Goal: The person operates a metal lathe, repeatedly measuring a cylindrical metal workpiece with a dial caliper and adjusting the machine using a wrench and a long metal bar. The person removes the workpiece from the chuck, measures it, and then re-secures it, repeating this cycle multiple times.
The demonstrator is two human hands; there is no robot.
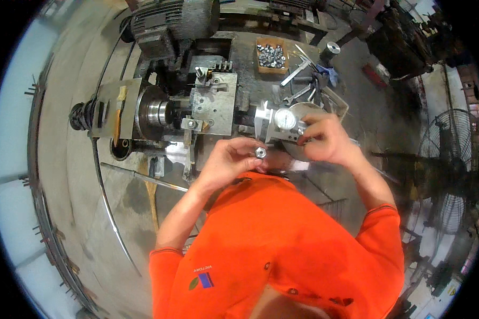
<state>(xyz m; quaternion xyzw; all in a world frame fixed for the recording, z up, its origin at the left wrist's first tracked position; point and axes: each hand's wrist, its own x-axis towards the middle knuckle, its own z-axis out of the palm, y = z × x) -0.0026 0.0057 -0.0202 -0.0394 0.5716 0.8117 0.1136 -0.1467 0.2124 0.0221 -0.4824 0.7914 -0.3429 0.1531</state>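
Right fingers hold dial caliper; shirt logo lettered.

The light is moderate and quite even on the grey floor, while the dark machinery at the upper right stays dim. The orange shirt appears very bright, with strongly saturated colour. Small glare shines on the round metal part and on the dial caliper. The fan looks soft and smeared. Toward the rim, the pale wall bends strongly, and the corners become completely black.
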